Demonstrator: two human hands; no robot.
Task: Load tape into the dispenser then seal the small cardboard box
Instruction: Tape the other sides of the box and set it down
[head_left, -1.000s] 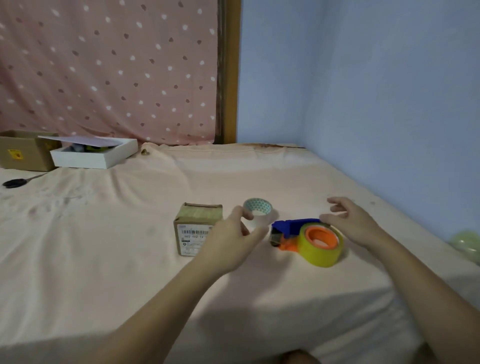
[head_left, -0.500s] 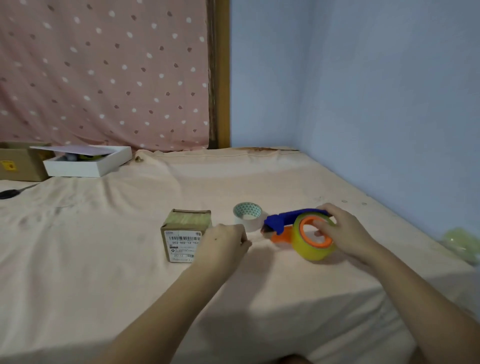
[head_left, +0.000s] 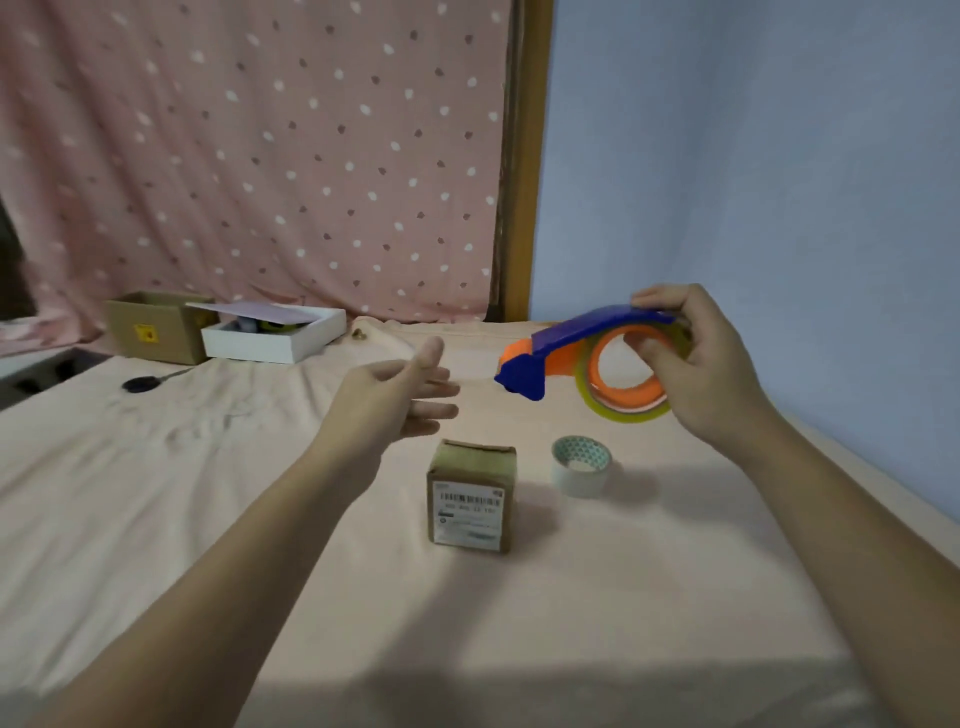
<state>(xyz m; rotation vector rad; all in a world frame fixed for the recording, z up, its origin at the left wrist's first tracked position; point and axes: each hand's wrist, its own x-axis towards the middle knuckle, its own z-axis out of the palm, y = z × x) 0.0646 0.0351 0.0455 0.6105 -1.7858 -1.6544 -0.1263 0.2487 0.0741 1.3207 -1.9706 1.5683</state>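
Note:
My right hand (head_left: 701, 369) holds the blue and orange tape dispenser (head_left: 566, 343) in the air, fingers through its orange core. A roll of clear yellowish tape (head_left: 626, 413) sits on that core. My left hand (head_left: 400, 395) hovers open, palm turned right, just left of the dispenser's blue nose and above the box. The small cardboard box (head_left: 472, 496) with a barcode label stands on the pink sheet. A white tape roll (head_left: 581, 465) with a teal-patterned inside lies just right of the box.
At the back left stand a brown cardboard box (head_left: 156, 327) and a white open box (head_left: 275, 338). Black-handled scissors (head_left: 143, 383) lie in front of them. A blue wall runs along the right side; a dotted pink curtain hangs behind.
My right hand has lifted the dispenser off the sheet into the air. My left hand has opened and risen from beside the box. The camera view has tilted.

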